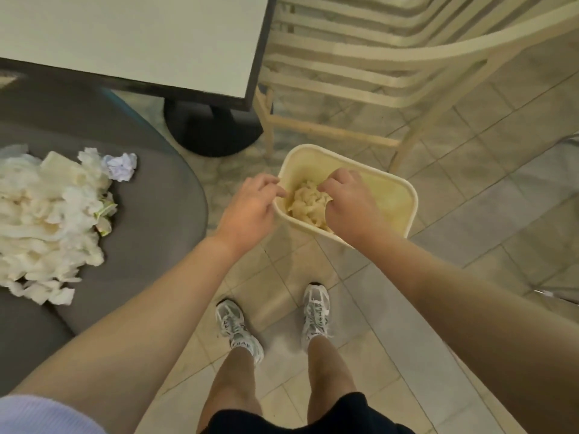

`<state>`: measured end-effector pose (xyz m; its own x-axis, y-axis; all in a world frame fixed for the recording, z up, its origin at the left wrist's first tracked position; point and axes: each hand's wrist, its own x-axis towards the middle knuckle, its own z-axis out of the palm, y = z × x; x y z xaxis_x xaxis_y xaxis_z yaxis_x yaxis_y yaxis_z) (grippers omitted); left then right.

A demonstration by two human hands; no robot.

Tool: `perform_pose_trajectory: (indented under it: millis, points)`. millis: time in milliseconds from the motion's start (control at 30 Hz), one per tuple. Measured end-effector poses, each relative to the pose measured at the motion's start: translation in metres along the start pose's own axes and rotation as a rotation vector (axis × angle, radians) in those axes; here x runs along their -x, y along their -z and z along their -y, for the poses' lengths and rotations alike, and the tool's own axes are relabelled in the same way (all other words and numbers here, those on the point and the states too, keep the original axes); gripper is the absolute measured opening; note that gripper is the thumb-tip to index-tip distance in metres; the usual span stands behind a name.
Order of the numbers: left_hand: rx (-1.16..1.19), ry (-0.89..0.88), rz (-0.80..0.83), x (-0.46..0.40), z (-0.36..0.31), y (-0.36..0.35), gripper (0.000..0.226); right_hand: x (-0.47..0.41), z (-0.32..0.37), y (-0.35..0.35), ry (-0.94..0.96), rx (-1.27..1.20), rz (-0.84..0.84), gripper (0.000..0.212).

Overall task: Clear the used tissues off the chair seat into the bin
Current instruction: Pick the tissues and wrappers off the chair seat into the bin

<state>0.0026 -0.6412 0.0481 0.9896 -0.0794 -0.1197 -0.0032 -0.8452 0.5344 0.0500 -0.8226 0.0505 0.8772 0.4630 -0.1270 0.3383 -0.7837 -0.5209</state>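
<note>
1 bin (404, 195), 1 table (131, 36), 2 hands (250, 211), 2 shoes (238, 330).

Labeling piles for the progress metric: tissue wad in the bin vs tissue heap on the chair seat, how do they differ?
The wad in the bin is small and sits between both hands; the heap on the chair seat is far larger and untouched. The wad looks yellowish inside the cream bin; the heap looks whiter against the grey seat. Both are crumpled tissue.

tissue pile (47, 220) cut off at left edge
</note>
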Motion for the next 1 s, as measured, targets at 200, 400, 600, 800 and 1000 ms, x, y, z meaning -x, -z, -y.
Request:
perform_pose_trajectory:
  millis: [200,400,600,800,1000]
  points:
    - [-0.009,0.139,-0.055,0.041,0.050,0.017,0.034,-0.019,0.051,-0.031,0.139,0.013,0.084,0.034]
    - [-0.048,0.269,-0.115,0.084,0.114,0.051,0.028,-0.049,0.120,-0.065,0.263,0.036,0.199,0.030]
    - [-0.087,0.365,-0.150,0.115,0.188,0.089,0.035,-0.089,0.187,-0.107,0.280,0.045,0.308,0.038]
    - [-0.295,0.560,-0.069,0.121,0.253,0.122,0.061,-0.137,0.243,-0.153,0.297,0.087,0.391,0.041]
    - [-0.374,0.546,0.121,0.108,0.305,0.125,0.096,-0.183,0.276,-0.189,0.292,0.134,0.436,0.054]
